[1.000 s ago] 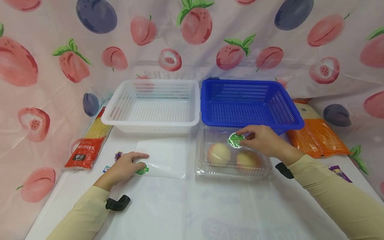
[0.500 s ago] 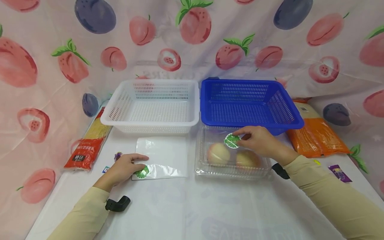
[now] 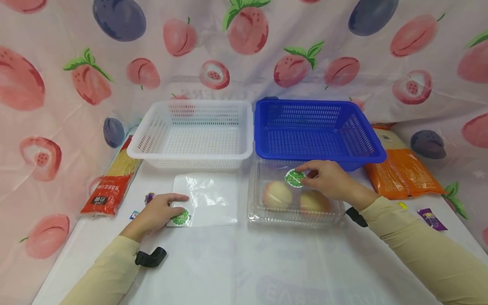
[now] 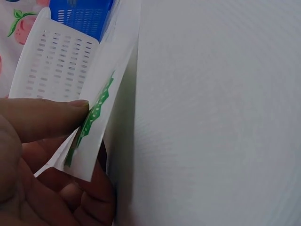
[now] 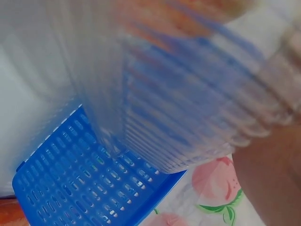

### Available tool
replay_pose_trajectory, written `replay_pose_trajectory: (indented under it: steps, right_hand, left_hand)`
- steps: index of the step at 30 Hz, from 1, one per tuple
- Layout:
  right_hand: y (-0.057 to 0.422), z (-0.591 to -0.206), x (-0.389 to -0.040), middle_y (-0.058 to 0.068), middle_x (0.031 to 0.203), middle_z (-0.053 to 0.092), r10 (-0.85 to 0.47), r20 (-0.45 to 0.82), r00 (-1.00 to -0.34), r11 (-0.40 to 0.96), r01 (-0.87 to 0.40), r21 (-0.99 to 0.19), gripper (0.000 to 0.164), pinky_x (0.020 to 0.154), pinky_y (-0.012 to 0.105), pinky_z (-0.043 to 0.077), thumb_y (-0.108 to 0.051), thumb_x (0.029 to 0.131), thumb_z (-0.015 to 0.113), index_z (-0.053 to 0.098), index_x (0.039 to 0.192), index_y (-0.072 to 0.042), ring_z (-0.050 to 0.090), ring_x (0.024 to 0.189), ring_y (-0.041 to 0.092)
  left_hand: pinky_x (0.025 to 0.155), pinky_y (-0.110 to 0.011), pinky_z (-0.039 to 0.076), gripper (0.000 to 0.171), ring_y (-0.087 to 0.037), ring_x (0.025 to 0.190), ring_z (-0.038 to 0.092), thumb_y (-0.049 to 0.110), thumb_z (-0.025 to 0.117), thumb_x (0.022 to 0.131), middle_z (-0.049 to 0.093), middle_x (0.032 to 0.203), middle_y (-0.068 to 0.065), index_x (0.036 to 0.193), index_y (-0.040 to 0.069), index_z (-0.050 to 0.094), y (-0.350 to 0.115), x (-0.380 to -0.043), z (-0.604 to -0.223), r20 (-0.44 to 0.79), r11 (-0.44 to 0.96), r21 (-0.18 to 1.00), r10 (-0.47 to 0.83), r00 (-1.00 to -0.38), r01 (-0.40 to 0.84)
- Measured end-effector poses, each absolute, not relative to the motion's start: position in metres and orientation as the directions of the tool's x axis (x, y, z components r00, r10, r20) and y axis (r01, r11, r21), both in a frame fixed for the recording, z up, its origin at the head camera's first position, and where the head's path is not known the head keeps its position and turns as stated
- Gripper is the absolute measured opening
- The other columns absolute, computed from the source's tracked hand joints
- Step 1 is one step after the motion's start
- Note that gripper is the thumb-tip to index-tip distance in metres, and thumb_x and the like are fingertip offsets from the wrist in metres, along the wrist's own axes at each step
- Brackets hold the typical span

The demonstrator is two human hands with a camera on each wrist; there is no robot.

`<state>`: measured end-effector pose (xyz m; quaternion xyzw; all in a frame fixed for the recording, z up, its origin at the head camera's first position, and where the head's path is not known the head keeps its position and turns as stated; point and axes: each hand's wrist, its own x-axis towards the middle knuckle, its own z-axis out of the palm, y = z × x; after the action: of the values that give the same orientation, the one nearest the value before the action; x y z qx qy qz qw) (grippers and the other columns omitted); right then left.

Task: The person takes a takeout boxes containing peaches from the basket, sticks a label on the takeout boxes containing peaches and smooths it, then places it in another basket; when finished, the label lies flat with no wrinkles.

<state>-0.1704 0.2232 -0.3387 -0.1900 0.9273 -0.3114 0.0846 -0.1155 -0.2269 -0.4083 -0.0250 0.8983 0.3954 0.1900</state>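
Note:
My left hand [image 3: 156, 213] pinches the lower left corner of a glossy white sticker sheet [image 3: 213, 199]. A round green sticker [image 3: 180, 217] shows on that corner beside the thumb. In the left wrist view the sheet's edge [image 4: 94, 141] stands up between thumb and fingers. With thumb and forefinger, my right hand [image 3: 328, 180] holds a green-and-white round sticker [image 3: 295, 178] over the lid of a clear plastic clamshell box [image 3: 263, 216]. Two pale yellow-red fruits [image 3: 278, 195] lie inside. The right wrist view has the box's ribbed wall [image 5: 164, 113] close up, with the sticker hidden.
A white basket [image 3: 190, 157] and a blue basket [image 3: 320, 158] stand side by side behind the sheet and box. A red-and-yellow packet [image 3: 106, 192] lies at left, an orange bag [image 3: 404, 173] at right. A small purple packet [image 3: 431, 219] lies near the right edge.
The right hand and its sticker have shifted slightly left over the lid, then stayed there. The left hand has barely moved; the sheet's glossy surface has flexed a little under its pinch.

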Motion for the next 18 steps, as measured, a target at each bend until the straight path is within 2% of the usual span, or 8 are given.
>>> replay_pose_trajectory:
  steps: [9, 18]
  right_hand:
    - [0.2227, -0.3374, -0.1700, 0.008, 0.100, 0.069, -0.412, -0.047, -0.910, 0.727, -0.297, -0.619, 0.032, 0.079, 0.039, 0.055, -0.012, 0.092, 0.069, 0.070, 0.123, -0.004, 0.060, 0.090, 0.025]
    - [0.2205, -0.3388, -0.1716, 0.008, 0.098, 0.067, -0.417, -0.063, -0.907, 0.754, -0.306, -0.581, 0.033, 0.081, 0.040, 0.053, -0.011, 0.092, 0.070, 0.070, 0.124, -0.004, 0.058, 0.090, 0.026]
  left_hand:
    - [0.107, -0.066, 0.031, 0.052, -0.041, 0.126, 0.042, 0.020, 0.070, 0.093, 0.042, 0.148, -0.028, 0.142, 0.009, 0.056, -0.2269, -0.1170, -0.4074, -0.365, 0.684, 0.701, 0.102, -0.925, -0.201]
    - [0.106, -0.067, 0.031, 0.058, -0.044, 0.130, 0.040, 0.022, 0.071, 0.093, 0.039, 0.150, -0.030, 0.146, 0.009, 0.052, -0.2297, -0.1173, -0.4095, -0.373, 0.684, 0.702, 0.115, -0.921, -0.198]
